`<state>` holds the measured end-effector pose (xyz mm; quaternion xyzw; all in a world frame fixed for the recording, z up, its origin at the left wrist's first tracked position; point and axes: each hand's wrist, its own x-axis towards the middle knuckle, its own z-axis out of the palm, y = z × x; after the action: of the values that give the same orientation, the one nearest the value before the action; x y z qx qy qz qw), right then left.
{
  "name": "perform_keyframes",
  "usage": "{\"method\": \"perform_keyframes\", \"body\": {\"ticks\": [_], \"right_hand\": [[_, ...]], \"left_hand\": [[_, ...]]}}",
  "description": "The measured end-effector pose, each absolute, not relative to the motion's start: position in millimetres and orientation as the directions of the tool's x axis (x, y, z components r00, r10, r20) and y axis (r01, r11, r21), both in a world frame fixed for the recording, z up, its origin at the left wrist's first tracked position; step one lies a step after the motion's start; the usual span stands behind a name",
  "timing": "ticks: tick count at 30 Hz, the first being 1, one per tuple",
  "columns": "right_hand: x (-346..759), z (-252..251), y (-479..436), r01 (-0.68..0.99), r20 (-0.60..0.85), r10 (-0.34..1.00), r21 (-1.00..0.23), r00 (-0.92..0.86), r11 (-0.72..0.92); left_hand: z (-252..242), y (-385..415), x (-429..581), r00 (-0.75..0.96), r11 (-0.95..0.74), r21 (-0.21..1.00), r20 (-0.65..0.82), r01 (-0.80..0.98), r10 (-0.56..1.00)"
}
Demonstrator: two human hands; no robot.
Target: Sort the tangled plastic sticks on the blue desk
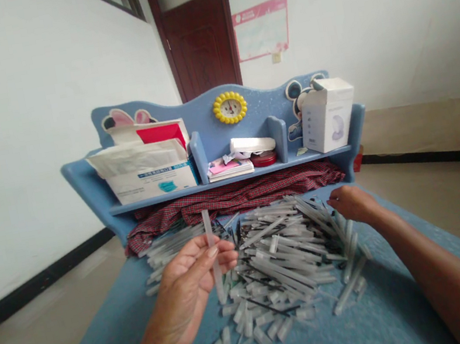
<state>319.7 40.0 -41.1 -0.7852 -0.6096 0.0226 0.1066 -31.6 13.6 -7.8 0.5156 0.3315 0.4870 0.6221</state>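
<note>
My left hand is closed, with thumb and fingers pinching a translucent plastic tube held upright above the blue table. My right hand is at the back right edge of a large pile of similar tubes. Its fingers are curled together, and whatever they may hold is hidden. Thin dark sticks lie mixed among the pile. Short translucent caps are scattered at the near side. Another row of tubes lies behind my left hand.
A blue shelf stands along the back of the table. It carries a mask box, papers, a red round tin and a white carton. A red checked cloth is bunched beneath it.
</note>
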Motion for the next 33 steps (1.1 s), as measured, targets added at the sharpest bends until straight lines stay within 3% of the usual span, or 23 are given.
{"method": "perform_keyframes", "body": {"ticks": [2,4,7,10,14,21,27,29,33], "right_hand": [[307,-35,34,0.951,0.141,0.969,-0.262,0.204,-0.162],[286,-29,24,0.909,0.185,0.978,-0.416,0.092,-0.006],[246,-22,2,0.699,0.206,0.969,-0.674,-0.134,0.239],[208,-17,-26,0.529,0.143,0.927,-0.786,-0.348,0.320],[169,-15,-48,0.370,0.048,0.869,-0.892,-0.492,0.259],[126,-24,-36,0.193,-0.036,0.853,-0.978,-0.520,0.076],[100,-27,-37,0.111,-0.075,0.881,-0.993,-0.467,-0.026],[93,-26,-36,0.166,-0.055,0.897,-0.986,-0.438,0.020],[78,-18,-32,0.383,0.136,0.940,-0.888,-0.313,0.256]], "left_hand": [[-8,13,-30,0.301,0.013,0.938,0.099,-0.347,0.948],[-9,11,-28,0.308,0.028,0.907,0.114,-0.421,0.944],[-10,8,-27,0.335,0.051,0.868,0.136,-0.494,0.932],[-9,3,-26,0.368,0.076,0.844,0.149,-0.531,0.918],[-8,-3,-25,0.406,0.104,0.821,0.164,-0.562,0.899],[-5,-11,-25,0.463,0.139,0.806,0.181,-0.575,0.868],[-1,-4,-34,0.356,0.083,0.849,0.129,-0.522,0.926],[0,-2,-35,0.288,0.063,0.871,0.092,-0.487,0.953],[12,1,-36,0.134,0.003,0.904,0.060,-0.427,0.989]]}}
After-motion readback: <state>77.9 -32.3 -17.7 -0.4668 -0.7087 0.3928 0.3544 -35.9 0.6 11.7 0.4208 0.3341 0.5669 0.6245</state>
